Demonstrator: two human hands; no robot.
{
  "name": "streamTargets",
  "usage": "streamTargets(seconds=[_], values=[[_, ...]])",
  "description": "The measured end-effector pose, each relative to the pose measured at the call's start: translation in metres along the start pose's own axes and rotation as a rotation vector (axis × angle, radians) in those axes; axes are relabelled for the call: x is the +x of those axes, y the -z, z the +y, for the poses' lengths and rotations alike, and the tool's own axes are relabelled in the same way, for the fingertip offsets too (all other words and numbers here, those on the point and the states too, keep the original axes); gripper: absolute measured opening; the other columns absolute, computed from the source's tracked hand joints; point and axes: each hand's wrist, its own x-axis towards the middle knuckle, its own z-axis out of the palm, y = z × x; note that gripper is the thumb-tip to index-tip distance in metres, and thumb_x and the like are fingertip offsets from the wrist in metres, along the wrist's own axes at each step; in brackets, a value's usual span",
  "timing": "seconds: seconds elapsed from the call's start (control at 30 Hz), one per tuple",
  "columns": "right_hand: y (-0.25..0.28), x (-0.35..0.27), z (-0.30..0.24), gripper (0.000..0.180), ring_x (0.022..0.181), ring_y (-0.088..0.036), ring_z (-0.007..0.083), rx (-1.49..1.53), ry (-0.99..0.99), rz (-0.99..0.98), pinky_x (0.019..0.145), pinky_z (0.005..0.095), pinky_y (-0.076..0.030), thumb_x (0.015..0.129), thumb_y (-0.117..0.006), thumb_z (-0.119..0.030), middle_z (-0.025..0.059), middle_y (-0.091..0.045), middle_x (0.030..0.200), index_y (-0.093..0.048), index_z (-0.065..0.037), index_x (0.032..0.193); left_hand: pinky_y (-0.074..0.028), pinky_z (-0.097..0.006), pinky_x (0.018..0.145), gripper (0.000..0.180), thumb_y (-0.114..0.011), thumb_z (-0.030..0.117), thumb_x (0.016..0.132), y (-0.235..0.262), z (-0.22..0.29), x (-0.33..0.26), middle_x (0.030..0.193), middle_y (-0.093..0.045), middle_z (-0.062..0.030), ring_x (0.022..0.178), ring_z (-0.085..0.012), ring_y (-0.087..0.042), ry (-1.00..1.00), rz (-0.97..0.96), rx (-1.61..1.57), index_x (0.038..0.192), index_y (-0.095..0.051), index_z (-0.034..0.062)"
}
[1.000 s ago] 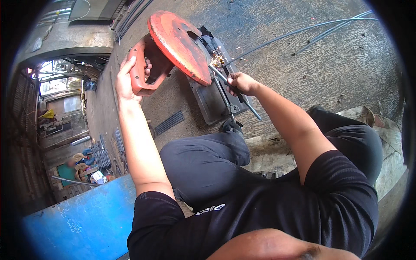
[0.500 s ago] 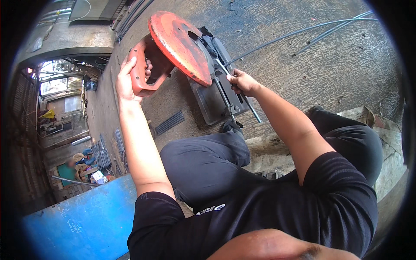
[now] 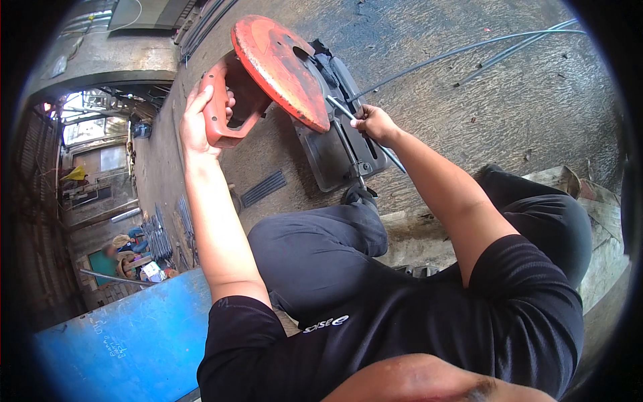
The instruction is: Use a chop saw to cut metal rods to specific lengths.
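Observation:
My left hand [image 3: 199,127] is wrapped round the orange D-shaped handle [image 3: 216,110] of a chop saw, whose worn round orange guard [image 3: 278,70] is raised over the grey base [image 3: 321,157]. In my right hand [image 3: 376,125], at the right side of the base, is a short thin metal rod [image 3: 395,159], pinched in the fingers. The rod slants across the base, its far end near the clamp. A threaded clamp screw [image 3: 348,144] runs along the base toward me. The guard hides the cutting disc.
Long thin rods [image 3: 469,50] stretch over the floor from the saw to the upper right. Several short bars [image 3: 264,189] lie left of the base. A blue panel [image 3: 127,335] stands at the lower left, with a person [image 3: 120,254] beyond it. Wooden boards [image 3: 596,228] lie at right.
The rod in my right hand has turned, its near end swinging up and away from me. My left hand and the saw have hardly moved.

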Motion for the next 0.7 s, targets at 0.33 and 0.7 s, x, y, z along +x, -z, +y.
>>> streamTargets(seconds=[0.33,0.7], values=[[-0.0013,-0.0021,-0.0015,0.013,0.055,-0.056,0.0139,-0.042,-0.093,-0.017,0.053,0.0280,-0.048,0.092,-0.063,-0.013,0.0045,-0.058,0.067,-0.058,-0.003,0.084,-0.053,-0.029,0.065,0.046,-0.055,0.017,0.091,-0.0044,-0.0006,-0.0020,0.101,-0.061,-0.0188,0.076,-0.0232,-0.064,0.008,0.030,-0.006,0.132,-0.043,-0.0010],[0.0030,-0.0038,0.0018,0.015,0.060,-0.059,0.0163,0.046,-0.106,-0.130,0.055,0.0309,-0.051,0.094,-0.058,-0.015,0.0058,-0.059,0.072,-0.058,-0.002,0.086,-0.054,-0.029,0.065,0.047,-0.055,0.018,0.091,-0.0033,0.0004,-0.0006,0.102,-0.060,-0.0175,0.078,-0.0234,-0.064,0.021,0.017,-0.007,0.133,-0.042,0.0003]])
